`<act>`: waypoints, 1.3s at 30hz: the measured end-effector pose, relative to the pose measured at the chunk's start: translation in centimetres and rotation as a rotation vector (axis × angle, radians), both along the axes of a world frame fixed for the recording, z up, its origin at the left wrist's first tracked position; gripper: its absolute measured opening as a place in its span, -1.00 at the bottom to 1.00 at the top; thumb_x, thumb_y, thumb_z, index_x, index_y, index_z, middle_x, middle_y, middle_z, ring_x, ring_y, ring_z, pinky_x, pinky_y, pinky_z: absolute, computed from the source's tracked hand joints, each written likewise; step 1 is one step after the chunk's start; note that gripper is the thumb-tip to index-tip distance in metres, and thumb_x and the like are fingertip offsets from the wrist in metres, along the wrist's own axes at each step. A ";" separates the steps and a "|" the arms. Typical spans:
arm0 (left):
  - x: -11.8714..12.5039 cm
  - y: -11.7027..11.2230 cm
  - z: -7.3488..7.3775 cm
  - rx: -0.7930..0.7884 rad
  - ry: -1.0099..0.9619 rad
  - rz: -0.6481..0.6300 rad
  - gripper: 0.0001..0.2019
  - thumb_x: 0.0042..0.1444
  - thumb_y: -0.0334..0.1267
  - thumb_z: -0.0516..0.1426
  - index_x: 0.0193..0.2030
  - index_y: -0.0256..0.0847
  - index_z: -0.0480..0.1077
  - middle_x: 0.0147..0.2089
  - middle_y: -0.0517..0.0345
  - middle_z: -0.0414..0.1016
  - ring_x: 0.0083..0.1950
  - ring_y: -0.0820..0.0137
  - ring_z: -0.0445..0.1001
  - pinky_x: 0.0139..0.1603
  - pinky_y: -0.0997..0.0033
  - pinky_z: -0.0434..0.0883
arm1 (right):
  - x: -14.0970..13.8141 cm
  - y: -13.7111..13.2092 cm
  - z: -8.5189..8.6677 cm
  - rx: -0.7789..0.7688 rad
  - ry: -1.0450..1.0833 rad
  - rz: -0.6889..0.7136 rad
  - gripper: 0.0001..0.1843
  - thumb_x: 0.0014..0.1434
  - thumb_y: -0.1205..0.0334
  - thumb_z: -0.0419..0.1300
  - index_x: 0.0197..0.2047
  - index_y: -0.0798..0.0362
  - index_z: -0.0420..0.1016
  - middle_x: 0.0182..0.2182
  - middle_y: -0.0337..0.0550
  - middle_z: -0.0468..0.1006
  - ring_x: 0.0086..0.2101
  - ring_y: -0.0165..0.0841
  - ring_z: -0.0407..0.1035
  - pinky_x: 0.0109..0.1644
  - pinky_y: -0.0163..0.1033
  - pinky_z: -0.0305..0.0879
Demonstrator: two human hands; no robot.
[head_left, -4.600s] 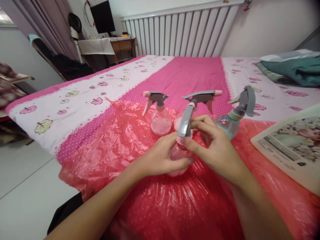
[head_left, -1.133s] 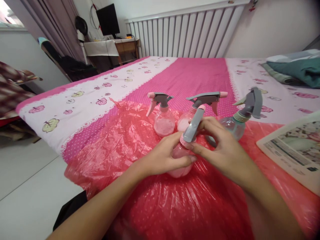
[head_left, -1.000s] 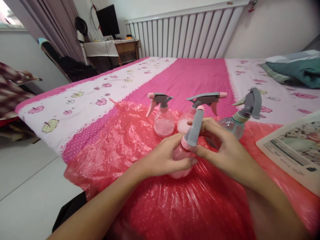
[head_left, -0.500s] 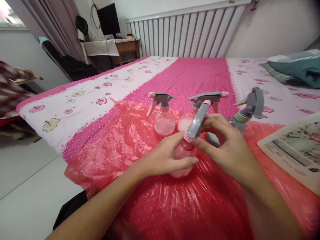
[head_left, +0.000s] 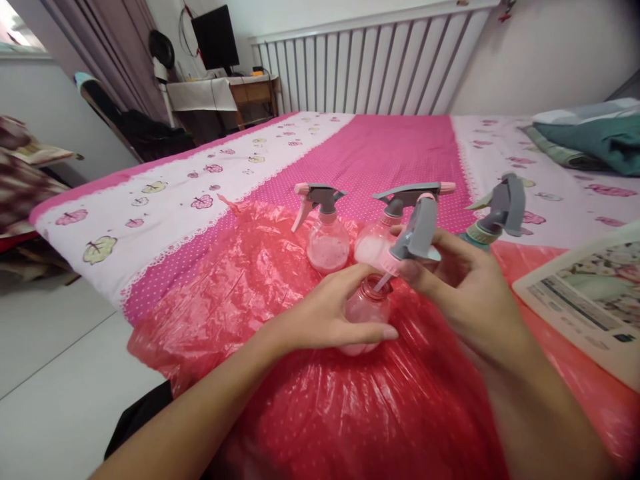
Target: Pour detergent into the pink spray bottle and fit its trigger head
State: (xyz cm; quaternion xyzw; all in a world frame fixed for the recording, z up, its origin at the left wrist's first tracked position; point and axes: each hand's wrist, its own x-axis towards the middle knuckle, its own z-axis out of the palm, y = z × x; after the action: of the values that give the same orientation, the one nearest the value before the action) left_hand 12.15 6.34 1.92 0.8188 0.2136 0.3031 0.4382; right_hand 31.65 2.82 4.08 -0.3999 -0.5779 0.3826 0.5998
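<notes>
My left hand [head_left: 340, 313] is wrapped round a small clear pink bottle [head_left: 367, 310] standing on red plastic sheeting [head_left: 210, 280]. Its mouth is uncovered. Between the fingers of my right hand [head_left: 455, 273] is a grey and pink trigger spray head [head_left: 415, 233], tilted and lifted off the neck, with its thin dip tube still reaching into the opening. Just behind stand a pink spray bottle [head_left: 327, 243] holding pale frothy liquid and a second pink spray bottle [head_left: 373, 243], partly covered by my right hand. To the right, a greenish spray bottle [head_left: 483, 233] is mostly hidden behind that hand.
The sheeting lies on a bed [head_left: 405, 153] with a pink and white cover. A printed paper bag or sheet [head_left: 590, 300] lies at the right, and folded cloth [head_left: 595, 137] behind it. A desk with a monitor [head_left: 216, 39] and a chair [head_left: 130, 123] stand at the back left.
The spray head has come off the bottle's neck and moved up and to the right with my right hand, baring the tube. My left hand stays on the bottle.
</notes>
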 end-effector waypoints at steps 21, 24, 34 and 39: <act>-0.8 0.5 -0.1 -0.007 0.061 0.024 -0.11 -0.02 0.01 0.51 0.41 -0.05 0.27 0.43 -0.09 0.39 0.48 -0.14 0.32 0.49 -0.18 0.30 | -0.3 0.2 -0.1 0.024 0.266 0.015 -0.13 -0.17 0.40 0.62 -0.01 -0.16 0.12 -0.03 -0.37 0.45 -0.24 -0.49 0.55 -0.12 -0.38 0.59; -1.1 1.0 -0.5 -0.028 0.050 -0.018 0.00 -0.15 -0.01 0.56 0.41 -0.06 0.26 0.44 -0.11 0.37 0.51 -0.19 0.28 0.50 -0.20 0.28 | 0.1 0.1 0.2 -0.002 0.286 0.031 0.13 -0.18 0.39 0.63 0.27 -0.33 0.07 0.00 -0.36 0.48 -0.24 -0.49 0.54 -0.12 -0.37 0.61; -1.1 0.7 0.1 0.006 0.099 -0.024 -0.08 -0.04 -0.10 0.47 0.43 -0.11 0.19 0.40 -0.14 0.40 0.42 -0.15 0.39 0.44 -0.17 0.33 | -0.1 0.0 0.0 0.039 0.149 0.069 -0.18 -0.09 0.39 0.60 0.14 -0.21 0.32 -0.10 -0.32 0.50 -0.19 -0.40 0.54 0.05 -0.18 0.67; -1.1 0.4 -0.1 -0.001 -0.036 0.018 -0.08 -0.10 -0.04 0.50 0.36 -0.02 0.18 0.38 -0.11 0.37 0.45 -0.14 0.34 0.46 -0.17 0.30 | -0.5 -0.6 1.2 0.127 0.225 0.067 -0.26 -0.10 0.50 0.58 -0.03 -0.14 0.26 -0.27 -0.44 0.52 -0.32 -0.52 0.49 -0.14 -0.40 0.62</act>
State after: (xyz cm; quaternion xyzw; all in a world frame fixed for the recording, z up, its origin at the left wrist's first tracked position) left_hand 11.07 6.70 1.79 0.8111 0.2131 0.3215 0.4397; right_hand 31.15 2.20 5.27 -0.2961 -0.5430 0.4075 0.6719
